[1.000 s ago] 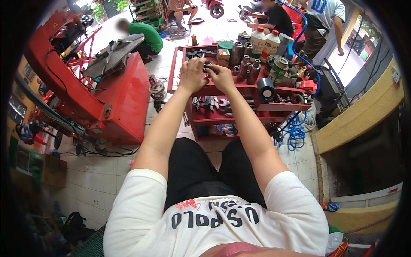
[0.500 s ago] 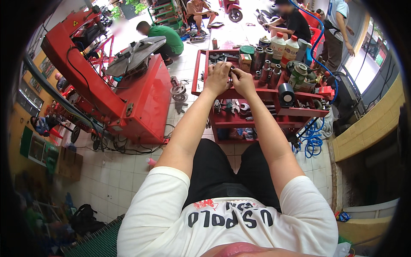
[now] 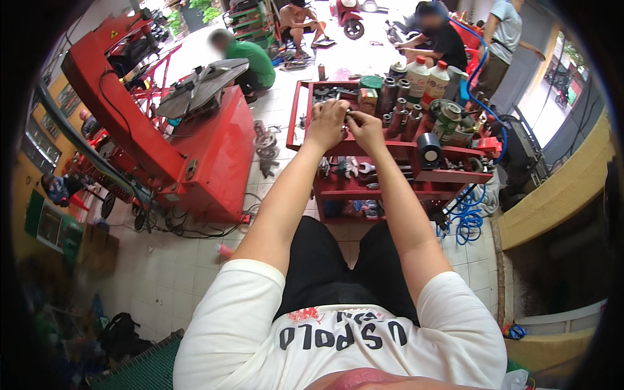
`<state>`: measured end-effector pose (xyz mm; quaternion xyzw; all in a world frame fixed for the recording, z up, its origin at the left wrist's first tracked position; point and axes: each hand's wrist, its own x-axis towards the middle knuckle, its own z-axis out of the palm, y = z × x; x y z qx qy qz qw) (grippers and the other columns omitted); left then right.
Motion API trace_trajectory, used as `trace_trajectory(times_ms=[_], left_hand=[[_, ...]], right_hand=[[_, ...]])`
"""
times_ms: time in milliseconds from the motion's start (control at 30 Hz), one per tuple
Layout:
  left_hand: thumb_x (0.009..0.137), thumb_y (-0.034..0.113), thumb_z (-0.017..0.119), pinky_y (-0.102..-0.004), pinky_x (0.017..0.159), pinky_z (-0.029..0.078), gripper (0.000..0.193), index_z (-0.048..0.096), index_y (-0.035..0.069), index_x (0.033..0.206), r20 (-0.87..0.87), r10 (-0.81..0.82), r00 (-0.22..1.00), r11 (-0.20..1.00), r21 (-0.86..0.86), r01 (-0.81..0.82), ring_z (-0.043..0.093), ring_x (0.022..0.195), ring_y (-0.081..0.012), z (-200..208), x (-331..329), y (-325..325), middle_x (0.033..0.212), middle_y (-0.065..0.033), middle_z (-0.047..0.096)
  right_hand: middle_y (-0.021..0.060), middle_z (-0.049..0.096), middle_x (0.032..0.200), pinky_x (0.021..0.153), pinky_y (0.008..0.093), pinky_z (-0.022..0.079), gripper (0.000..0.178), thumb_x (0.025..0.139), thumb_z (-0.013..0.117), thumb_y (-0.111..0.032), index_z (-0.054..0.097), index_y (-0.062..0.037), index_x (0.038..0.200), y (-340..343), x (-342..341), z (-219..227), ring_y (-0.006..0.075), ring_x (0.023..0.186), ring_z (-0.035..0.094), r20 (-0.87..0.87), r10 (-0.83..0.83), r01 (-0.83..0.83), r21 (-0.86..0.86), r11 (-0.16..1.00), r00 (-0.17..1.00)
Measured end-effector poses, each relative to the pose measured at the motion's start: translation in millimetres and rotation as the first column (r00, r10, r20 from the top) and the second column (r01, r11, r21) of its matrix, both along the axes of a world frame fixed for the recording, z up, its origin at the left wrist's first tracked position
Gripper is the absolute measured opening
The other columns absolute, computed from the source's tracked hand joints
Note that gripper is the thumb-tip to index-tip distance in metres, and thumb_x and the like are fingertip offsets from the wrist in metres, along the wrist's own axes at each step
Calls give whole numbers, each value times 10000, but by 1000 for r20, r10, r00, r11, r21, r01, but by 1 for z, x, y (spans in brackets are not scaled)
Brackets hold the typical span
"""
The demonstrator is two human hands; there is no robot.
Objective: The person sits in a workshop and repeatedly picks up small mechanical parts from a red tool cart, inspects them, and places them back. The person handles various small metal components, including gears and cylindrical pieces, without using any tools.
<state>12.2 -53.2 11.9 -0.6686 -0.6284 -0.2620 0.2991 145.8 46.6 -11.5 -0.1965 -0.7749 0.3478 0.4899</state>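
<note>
The left hand (image 3: 327, 123) and right hand (image 3: 365, 133) met at a small dark part (image 3: 348, 121) over the red tool cart (image 3: 398, 151), near twelve o'clock from the wearer. The left fingers were curled and the right ones bent inward at the part; I could not tell whether either set was clamped on it, as the hands hid the contact.

From the part, a small box (image 3: 368, 101) stood at one o'clock, dark metal cylinders (image 3: 389, 96) at two, and open-ended wrenches (image 3: 351, 168) lay at six on a lower level.

Good handling, I judged, called for one hand steadying the part while the other made small, controlled movements, wrists relaxed, low over the cart so a slip would land there.
</note>
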Motion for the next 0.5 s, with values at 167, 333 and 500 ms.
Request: trace_trajectory(times_ms=[167,333,500], left_hand=[[700,180,903,-523,1097,353,841,417,179,1386,52,-6,999,1000,-16,7,507,1347,-267,-1,-4,-1,1353,-29,560],[712,211,904,-527,1113,350,829,410,167,1376,39,4,999,999,-51,-2,481,1380,-266,6,3,-3,1376,-39,558],[718,212,895,-532,1113,348,839,404,157,1396,42,6,999,999,-43,-4,468,1396,-269,5,4,-4,1381,-49,552]], right_hand=[[152,806,901,733,335,587,249,895,831,-206,816,-7,1045,6,-3,1,175,771,765,-12,11,-12,-61,998,1000],[102,804,877,731,293,584,227,912,816,-180,811,7,1042,10,1,1,114,774,735,-35,81,-85,-152,985,996],[76,799,881,722,271,572,202,950,788,-157,795,11,1062,4,3,4,83,768,709,-26,80,-83,-123,989,996]])
